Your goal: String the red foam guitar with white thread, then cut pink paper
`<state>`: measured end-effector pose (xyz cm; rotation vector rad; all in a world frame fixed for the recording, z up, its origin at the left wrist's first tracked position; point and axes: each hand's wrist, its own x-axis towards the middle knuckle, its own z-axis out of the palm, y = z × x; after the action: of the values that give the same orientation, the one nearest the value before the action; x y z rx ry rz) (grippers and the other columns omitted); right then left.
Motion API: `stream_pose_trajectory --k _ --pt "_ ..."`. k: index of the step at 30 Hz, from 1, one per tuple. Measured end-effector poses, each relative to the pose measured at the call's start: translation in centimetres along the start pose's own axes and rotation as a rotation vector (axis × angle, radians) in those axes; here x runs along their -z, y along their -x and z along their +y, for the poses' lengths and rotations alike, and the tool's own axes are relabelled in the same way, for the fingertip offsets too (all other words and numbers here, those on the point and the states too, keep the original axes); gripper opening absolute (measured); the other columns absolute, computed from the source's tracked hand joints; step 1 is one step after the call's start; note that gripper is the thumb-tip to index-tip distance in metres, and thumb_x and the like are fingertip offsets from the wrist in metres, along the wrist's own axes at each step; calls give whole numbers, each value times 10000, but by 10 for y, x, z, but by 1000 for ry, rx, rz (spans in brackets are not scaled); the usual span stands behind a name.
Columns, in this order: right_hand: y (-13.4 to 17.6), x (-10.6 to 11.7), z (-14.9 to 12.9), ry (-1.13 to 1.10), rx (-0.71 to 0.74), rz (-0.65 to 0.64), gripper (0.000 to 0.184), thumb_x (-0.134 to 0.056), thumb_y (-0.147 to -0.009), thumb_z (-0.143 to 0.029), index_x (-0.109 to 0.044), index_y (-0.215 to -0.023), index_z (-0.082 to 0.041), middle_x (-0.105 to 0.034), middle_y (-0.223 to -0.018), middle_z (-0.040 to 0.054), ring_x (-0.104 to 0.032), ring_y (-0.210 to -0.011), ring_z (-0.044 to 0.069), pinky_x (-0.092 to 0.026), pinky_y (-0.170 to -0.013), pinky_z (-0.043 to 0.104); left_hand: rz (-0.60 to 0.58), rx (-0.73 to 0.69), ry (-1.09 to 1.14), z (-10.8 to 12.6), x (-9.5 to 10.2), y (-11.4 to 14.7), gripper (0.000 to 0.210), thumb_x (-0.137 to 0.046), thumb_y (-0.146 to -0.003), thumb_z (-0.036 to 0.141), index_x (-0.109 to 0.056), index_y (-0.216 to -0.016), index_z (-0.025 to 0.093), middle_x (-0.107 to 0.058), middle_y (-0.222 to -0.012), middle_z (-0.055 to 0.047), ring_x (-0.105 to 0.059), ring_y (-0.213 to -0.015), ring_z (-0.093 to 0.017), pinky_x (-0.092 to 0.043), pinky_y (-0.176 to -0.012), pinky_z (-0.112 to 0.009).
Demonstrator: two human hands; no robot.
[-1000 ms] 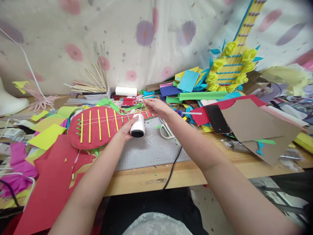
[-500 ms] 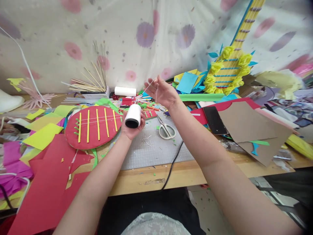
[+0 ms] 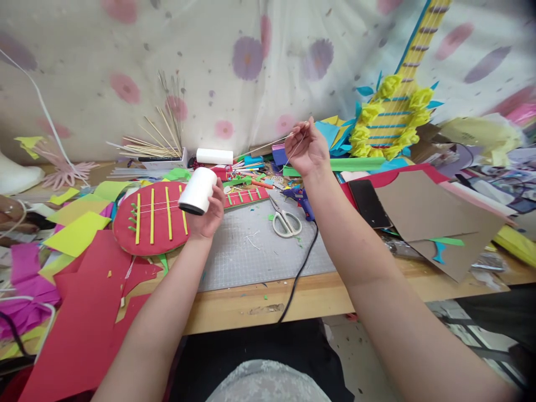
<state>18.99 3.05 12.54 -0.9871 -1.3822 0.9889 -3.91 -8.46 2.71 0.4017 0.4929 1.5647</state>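
Note:
My left hand is wrapped round a tilted spool of white thread with a dark base. My right hand pinches the white thread, which stretches between the two hands, with a loose end hanging below the fingers. Under the spool lies a red paper guitar with yellow strips across its body and white strings; my left hand covers part of it. Its narrow red neck points right. Scissors with pale handles rest on the grey cutting mat.
A blue glue gun with a black cord lies by my right forearm. A yellow guitar with paper flowers leans at the back right. A phone and cardboard lie on the right, red paper on the left.
My hands have moved apart: the left one with the spool went left, the right one went right and slightly up. The thread between them is longer, and the glue gun shows more fully.

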Motion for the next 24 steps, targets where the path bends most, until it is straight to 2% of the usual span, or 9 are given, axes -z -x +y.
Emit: stream_pose_trajectory --k 3,7,10,12,14,17,19,22,24 --pt "3 -3 2 -73 -66 -54 407 -337 -929 -543 -549 -888 -199 -576 -741 9 -573 -704 115 -427 -551 212 -6 -12 39 6 -3 -5 552 -606 -721 535 -522 -1172 229 -643 -1061 -106 -606 -1032 -217 -539 -734 -295" --pt "14 -13 10 -222 -187 -184 333 -483 -881 -522 -496 -766 -210 -459 -572 -42 -425 -483 75 -328 -435 181 42 134 -47 18 1 -19 375 -648 -718 383 -555 -1036 207 -666 -939 -74 -633 -959 -214 -542 -718 -293" --pt "17 -14 13 -217 -221 -213 327 -520 -868 -490 -464 -715 -206 -382 -523 -65 -309 -411 58 -247 -390 175 192 169 -397 39 10 -27 294 -690 -661 230 -573 -927 182 -658 -822 -47 -642 -799 -192 -533 -651 -280" --pt "16 -10 13 -150 -194 -211 316 -544 -852 -477 -472 -713 -203 -363 -514 -70 -272 -403 54 -225 -382 175 242 87 -790 60 15 -29 331 -752 -590 153 -604 -884 174 -653 -800 -31 -617 -730 -165 -500 -607 -233" --pt "11 -5 13 -23 -135 -178 299 -551 -845 -458 -487 -715 -196 -363 -511 -66 -287 -419 57 -244 -395 176 170 -52 -1189 86 16 -28 496 -823 -488 90 -638 -937 192 -661 -870 -4 -596 -795 -155 -466 -644 -192" --pt "-2 5 14 307 -6 -62 269 -537 -847 -408 -515 -708 -179 -419 -532 -36 -416 -518 89 -346 -484 200 84 -236 -1672 126 13 -27 740 -867 -364 59 -655 -1052 234 -634 -877 45 -547 -912 -169 -415 -794 -187" --pt "-11 14 15 570 70 -4 252 -545 -835 -383 -541 -707 -166 -490 -576 2 -507 -643 136 -409 -581 245 46 -331 -1935 149 14 -28 719 -877 -387 122 -661 -1063 242 -619 -885 49 -510 -1005 -192 -365 -900 -207" --pt "-18 33 10 945 73 4 239 -559 -817 -377 -583 -716 -161 -578 -661 65 -566 -781 211 -444 -667 320 -16 -302 -2161 177 23 -28 547 -829 -511 199 -662 -1029 248 -615 -892 72 -516 -979 -175 -337 -936 -230" --pt "-15 43 0 1132 -2 -22 242 -562 -812 -377 -601 -700 -167 -611 -699 96 -580 -780 235 -451 -665 350 114 -235 -2080 191 32 -25 573 -810 -496 170 -653 -1042 248 -631 -920 80 -522 -957 -169 -353 -909 -231"
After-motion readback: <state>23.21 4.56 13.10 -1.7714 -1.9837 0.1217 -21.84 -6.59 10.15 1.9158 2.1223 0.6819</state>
